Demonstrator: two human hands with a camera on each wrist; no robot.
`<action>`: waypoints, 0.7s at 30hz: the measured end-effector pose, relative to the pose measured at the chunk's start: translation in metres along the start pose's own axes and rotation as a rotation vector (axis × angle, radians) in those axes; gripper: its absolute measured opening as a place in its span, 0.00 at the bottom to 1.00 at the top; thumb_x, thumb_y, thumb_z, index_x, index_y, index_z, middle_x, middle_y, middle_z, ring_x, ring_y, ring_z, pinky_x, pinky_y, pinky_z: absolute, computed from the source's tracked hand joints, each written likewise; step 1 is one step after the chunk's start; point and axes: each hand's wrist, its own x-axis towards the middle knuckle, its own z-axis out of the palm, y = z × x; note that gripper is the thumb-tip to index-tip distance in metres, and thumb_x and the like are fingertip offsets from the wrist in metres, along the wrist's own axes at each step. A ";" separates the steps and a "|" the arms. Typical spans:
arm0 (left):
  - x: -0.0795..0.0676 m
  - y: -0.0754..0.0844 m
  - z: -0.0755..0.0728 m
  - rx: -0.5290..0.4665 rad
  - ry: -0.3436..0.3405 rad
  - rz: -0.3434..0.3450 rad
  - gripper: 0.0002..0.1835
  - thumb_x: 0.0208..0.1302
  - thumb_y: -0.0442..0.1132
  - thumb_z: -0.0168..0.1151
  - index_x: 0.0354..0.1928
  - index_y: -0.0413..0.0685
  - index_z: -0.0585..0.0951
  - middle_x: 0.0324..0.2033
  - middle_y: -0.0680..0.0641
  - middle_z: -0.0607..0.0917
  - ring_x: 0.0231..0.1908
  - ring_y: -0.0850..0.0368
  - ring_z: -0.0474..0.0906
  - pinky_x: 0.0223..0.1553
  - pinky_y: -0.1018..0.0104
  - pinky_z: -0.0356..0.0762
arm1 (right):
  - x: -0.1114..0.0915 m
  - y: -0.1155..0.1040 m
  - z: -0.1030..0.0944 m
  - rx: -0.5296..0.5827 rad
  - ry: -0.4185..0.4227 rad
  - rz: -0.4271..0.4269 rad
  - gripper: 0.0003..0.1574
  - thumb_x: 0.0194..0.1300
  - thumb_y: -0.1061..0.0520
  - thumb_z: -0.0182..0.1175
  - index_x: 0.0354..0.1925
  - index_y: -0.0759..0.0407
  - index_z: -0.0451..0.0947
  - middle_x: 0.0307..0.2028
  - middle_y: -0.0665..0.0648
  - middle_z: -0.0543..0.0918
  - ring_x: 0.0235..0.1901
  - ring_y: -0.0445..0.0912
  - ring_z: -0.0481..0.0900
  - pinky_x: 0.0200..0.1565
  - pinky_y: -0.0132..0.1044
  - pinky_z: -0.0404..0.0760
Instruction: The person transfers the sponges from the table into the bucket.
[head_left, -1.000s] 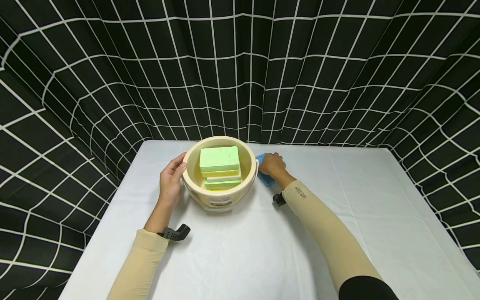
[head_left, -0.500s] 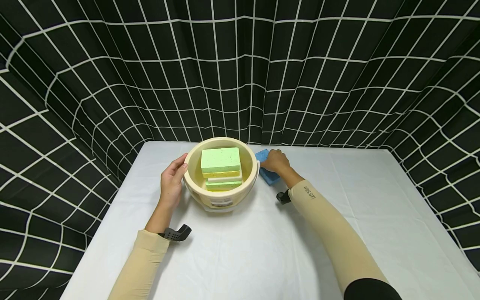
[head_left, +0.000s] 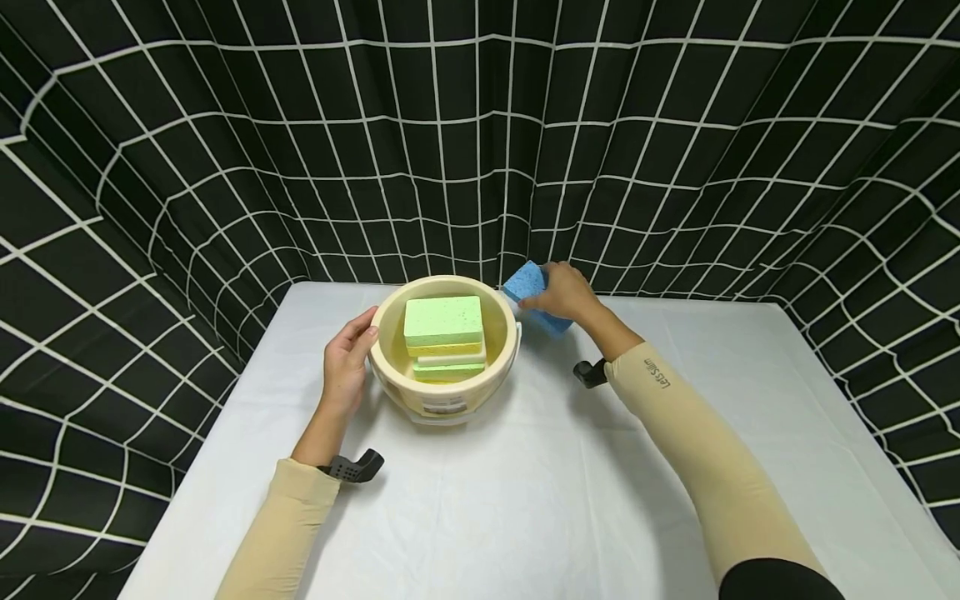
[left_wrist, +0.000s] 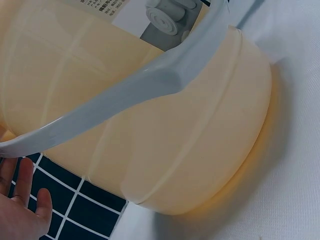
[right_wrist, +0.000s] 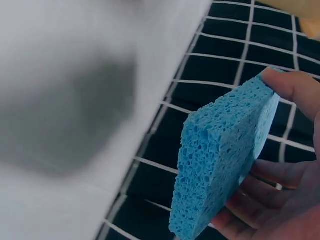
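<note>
A cream bucket point(head_left: 390, 375) stands on the white table, holding a stack of sponges. On top lies a green sponge point(head_left: 442, 321) with a yellow layer under it; white and green ones show below. My left hand point(head_left: 347, 358) rests against the bucket's left side, thumb at the rim, and its fingers look straight in the left wrist view. To the right of the bucket my right hand point(head_left: 566, 293) holds a blue sponge point(right_wrist: 215, 155) between thumb and fingers. The right wrist view shows this sponge raised, its shadow falling on the tablecloth.
The bucket's pale handle point(left_wrist: 150, 82) hangs down across its front, below a printed label point(left_wrist: 165, 20). Behind the white-covered table point(head_left: 480, 517) hangs a black curtain point(head_left: 450, 150) with a white grid, which also closes in both sides.
My right hand has lifted the blue sponge off the table beside the bucket and moved it up and slightly right. The left hand stays at the bucket.
</note>
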 end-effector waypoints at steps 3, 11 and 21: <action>0.000 0.000 0.000 0.001 0.000 0.001 0.21 0.70 0.31 0.53 0.63 0.33 0.72 0.58 0.46 0.79 0.53 0.67 0.77 0.56 0.79 0.78 | -0.001 -0.010 -0.011 -0.020 0.005 -0.040 0.55 0.52 0.40 0.70 0.68 0.68 0.62 0.60 0.69 0.71 0.58 0.61 0.71 0.61 0.57 0.77; -0.001 -0.001 0.002 0.009 -0.007 -0.011 0.21 0.70 0.31 0.53 0.63 0.33 0.72 0.58 0.45 0.79 0.53 0.67 0.77 0.56 0.79 0.78 | -0.001 -0.036 -0.035 -0.078 -0.007 -0.139 0.56 0.50 0.40 0.70 0.69 0.65 0.63 0.64 0.67 0.68 0.63 0.60 0.66 0.64 0.55 0.73; -0.001 0.000 0.002 0.013 0.009 -0.008 0.21 0.70 0.31 0.52 0.63 0.33 0.73 0.56 0.48 0.80 0.53 0.67 0.77 0.56 0.80 0.78 | -0.010 -0.061 -0.044 -0.087 -0.003 -0.285 0.52 0.52 0.42 0.68 0.69 0.62 0.64 0.63 0.63 0.71 0.62 0.57 0.67 0.65 0.52 0.73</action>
